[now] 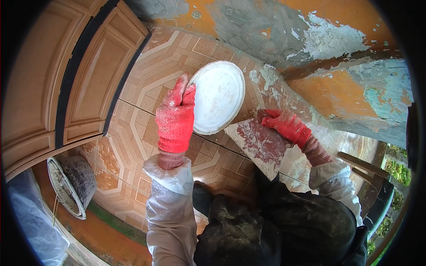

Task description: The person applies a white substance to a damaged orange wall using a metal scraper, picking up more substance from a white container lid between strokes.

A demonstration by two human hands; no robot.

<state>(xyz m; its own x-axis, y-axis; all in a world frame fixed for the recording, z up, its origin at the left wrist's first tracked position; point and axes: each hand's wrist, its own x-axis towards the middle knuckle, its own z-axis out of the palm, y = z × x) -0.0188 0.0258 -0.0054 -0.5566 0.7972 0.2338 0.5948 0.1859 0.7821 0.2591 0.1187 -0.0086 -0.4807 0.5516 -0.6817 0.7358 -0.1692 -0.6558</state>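
My left hand [176, 119], in a red work glove, grips the left edge of a round white bucket lid [220, 97]. The lid is tilted so its broad face shows, with faint smears across it. To the right, my right hand [287, 126], in a matching glove, holds a flat, squarish reddish-brown board [261, 145] by its upper edge. White plaster-like residue covers much of the board and its rim. Lid and board come close to each other, and I cannot tell whether they touch. The undersides of both are hidden.
Wooden panelled doors [91, 84] stand on the left. A plaster-crusted bucket [80, 177] lies tipped at lower left near clear plastic sheeting [33, 217]. A peeling wall [275, 33] borders the patterned tile floor [146, 88]. A chair [377, 195] stands at right.
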